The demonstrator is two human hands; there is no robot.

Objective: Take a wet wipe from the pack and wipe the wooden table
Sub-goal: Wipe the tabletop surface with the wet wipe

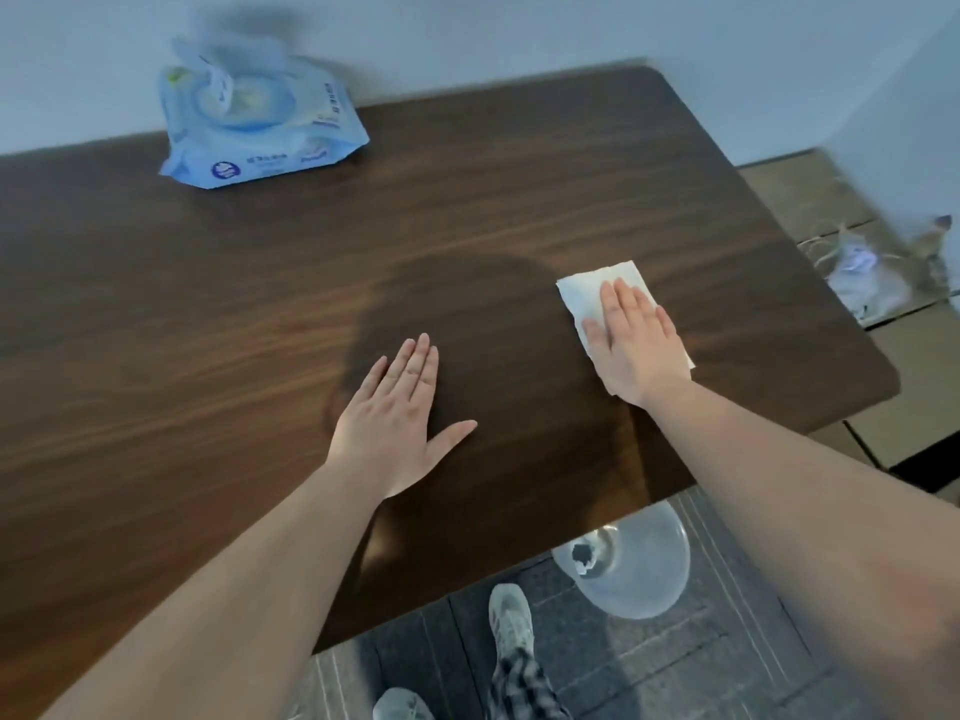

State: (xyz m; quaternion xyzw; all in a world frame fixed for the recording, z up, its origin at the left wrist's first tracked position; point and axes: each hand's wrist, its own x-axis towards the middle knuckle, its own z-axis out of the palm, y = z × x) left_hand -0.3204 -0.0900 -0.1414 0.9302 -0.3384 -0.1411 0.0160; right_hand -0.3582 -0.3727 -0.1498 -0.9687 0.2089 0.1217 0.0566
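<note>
The dark wooden table (218, 314) fills most of the view. A light blue wet wipe pack (260, 122) lies at its far left edge against the wall, its lid flap raised. A white wet wipe (579, 288) lies flat on the right part of the table. My right hand (636, 345) presses flat on the wipe, fingers together and pointing away from me. Near the table's middle, my left hand (402, 413) rests palm down on bare wood, fingers extended and thumb spread, holding nothing.
A clear plastic bin (631, 561) with scraps inside stands on the floor by the table's near edge. My shoes (511, 623) show below on grey tiles. At the right, beyond the table, a blurred heap of cords and bags (867, 272) lies on the floor.
</note>
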